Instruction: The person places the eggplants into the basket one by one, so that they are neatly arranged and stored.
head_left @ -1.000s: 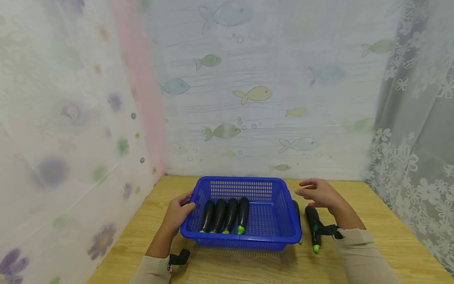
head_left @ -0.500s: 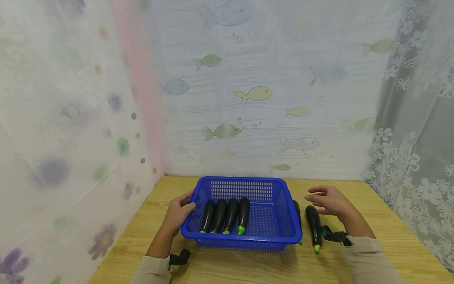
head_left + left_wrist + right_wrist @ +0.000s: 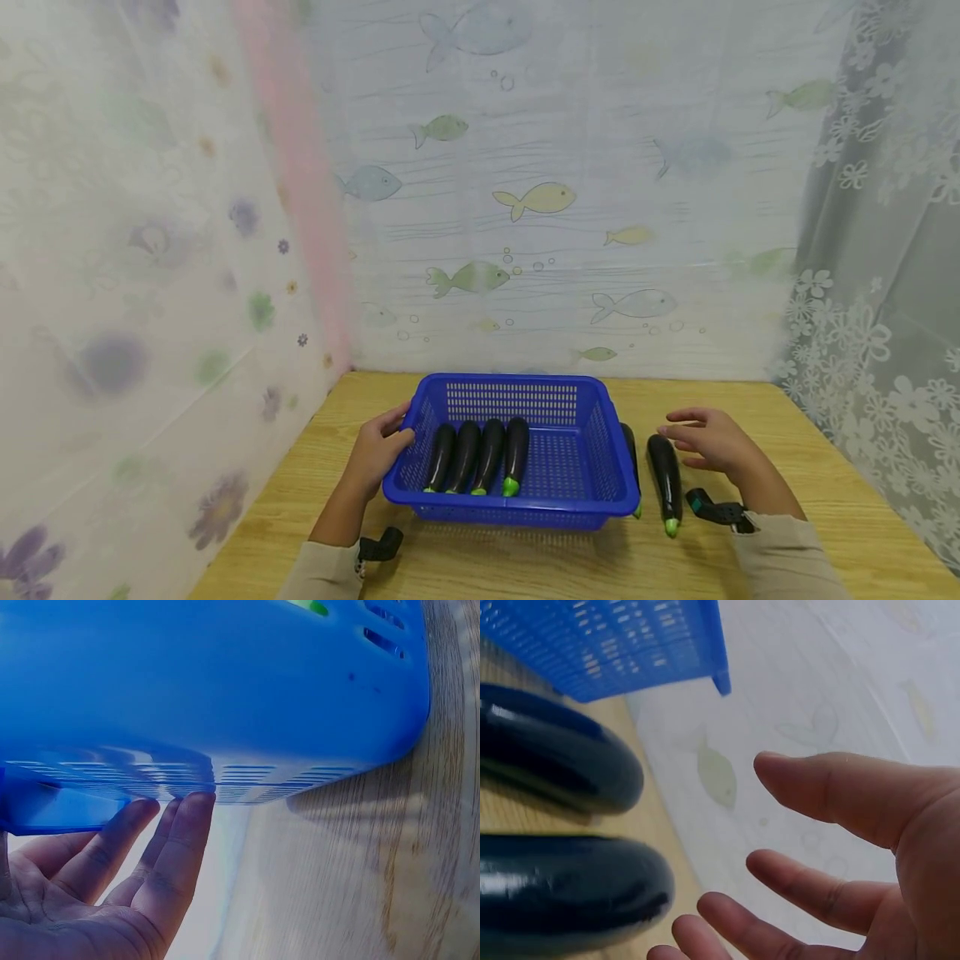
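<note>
My left hand (image 3: pixel 378 450) holds the left side of a blue plastic basket (image 3: pixel 510 503), thumb over the rim. In the left wrist view, its fingertips (image 3: pixel 196 806) touch the slotted outer wall. Several glossy dark eggplants (image 3: pixel 490 454) lie side by side in the basket's left half, green stem ends toward me. Two more eggplants lie on the table right of the basket: one (image 3: pixel 630 450) partly hidden by its wall, the other (image 3: pixel 664 479) in full view. My right hand (image 3: pixel 712 442) hovers beside that outer eggplant's far end, fingers spread and holding nothing.
The wooden table (image 3: pixel 810 500) extends around the basket on all sides. Behind it hangs a pale curtain with fish prints (image 3: pixel 551 200). A flower-printed sheet (image 3: pixel 150 333) closes off the left, and a sheer floral curtain (image 3: pixel 885 333) the right.
My right hand has moved right and slightly toward me, away from the basket's right rim, uncovering more of the outer eggplant. My left hand and the basket have stayed in place.
</note>
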A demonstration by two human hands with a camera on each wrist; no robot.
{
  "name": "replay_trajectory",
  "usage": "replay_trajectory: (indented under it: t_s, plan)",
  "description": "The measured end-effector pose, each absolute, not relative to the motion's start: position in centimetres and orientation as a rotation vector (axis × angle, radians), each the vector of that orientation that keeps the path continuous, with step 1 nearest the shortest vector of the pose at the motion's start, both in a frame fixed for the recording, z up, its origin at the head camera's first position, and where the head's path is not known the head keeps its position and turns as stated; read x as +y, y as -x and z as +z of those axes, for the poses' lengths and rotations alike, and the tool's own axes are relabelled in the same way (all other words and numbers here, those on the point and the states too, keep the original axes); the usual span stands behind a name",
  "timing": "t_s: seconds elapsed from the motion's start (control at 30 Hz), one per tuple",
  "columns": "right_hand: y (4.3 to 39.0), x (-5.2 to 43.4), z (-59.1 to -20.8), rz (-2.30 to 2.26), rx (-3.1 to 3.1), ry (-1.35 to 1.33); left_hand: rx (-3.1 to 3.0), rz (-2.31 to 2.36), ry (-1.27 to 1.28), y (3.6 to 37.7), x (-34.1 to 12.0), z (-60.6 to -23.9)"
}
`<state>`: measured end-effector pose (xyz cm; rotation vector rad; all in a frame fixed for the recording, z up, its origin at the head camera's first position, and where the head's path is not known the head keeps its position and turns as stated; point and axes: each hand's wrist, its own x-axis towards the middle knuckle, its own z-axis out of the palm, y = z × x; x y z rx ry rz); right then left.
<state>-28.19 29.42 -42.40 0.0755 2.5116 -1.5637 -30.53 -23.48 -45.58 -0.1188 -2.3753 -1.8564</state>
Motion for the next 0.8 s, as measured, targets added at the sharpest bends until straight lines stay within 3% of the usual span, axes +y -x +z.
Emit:
replay_trajectory:
  t_s: [0.8]
  plan:
    - [28.8, 31.6, -45.7, -1.651, 2.359, -0.210, -2.394, -1.828, 0.108, 30.5, -23.5, -45.6]
